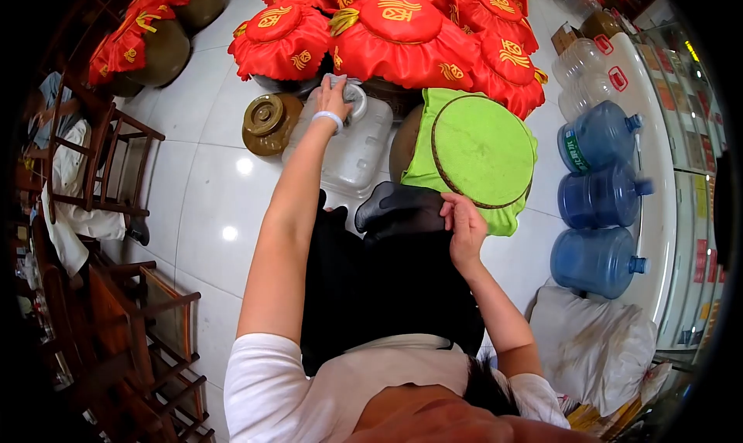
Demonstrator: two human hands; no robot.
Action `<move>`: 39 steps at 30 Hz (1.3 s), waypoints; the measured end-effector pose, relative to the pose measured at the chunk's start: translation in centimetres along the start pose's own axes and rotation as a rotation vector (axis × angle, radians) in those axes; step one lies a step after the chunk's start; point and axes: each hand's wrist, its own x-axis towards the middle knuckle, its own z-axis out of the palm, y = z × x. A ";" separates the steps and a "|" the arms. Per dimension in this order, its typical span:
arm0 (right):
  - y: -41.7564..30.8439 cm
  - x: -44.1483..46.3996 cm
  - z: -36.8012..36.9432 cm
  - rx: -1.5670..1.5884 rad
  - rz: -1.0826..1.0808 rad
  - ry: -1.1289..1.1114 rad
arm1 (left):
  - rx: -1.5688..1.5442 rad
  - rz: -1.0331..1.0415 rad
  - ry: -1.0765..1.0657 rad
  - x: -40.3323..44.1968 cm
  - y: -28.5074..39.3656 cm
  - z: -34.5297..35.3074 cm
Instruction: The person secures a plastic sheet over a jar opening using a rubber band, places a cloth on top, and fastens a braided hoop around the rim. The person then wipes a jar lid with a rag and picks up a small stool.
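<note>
My left hand [331, 106], with a pale band at its wrist, reaches to the top of a clear plastic jug [352, 152]. Its fingers are bent down beside the jug's whitish ring-shaped neck, at a bit of pale thin material. What exactly they grip is hidden. Near my knees, my right hand [466, 226] is closed, thumb and fingers at the edge of a black sheer cloth [406, 209]. Just beyond that hand stands a jar with a bright green cloth cover [486, 149]. Left of the jug is a brown lidded pot [267, 125].
Large jars under red cloth covers [398, 36] crowd the far side. Blue water bottles [592, 199] lie along a white counter [646, 118] on the right, with clear jugs [584, 60] beyond. Wooden chairs [116, 156] line the left; a person sits there.
</note>
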 end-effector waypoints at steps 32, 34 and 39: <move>-0.8 6.8 14.5 0.198 0.342 -0.449 | -1.212 -0.316 -0.147 -15.5 1.1 -11.4; 1.4 6.9 14.1 0.177 0.381 -0.491 | -0.903 -0.113 -0.076 -18.6 2.7 -8.9; 2.6 9.7 11.4 -0.069 0.331 -0.481 | -0.892 -0.045 -0.242 -21.7 2.4 -7.3</move>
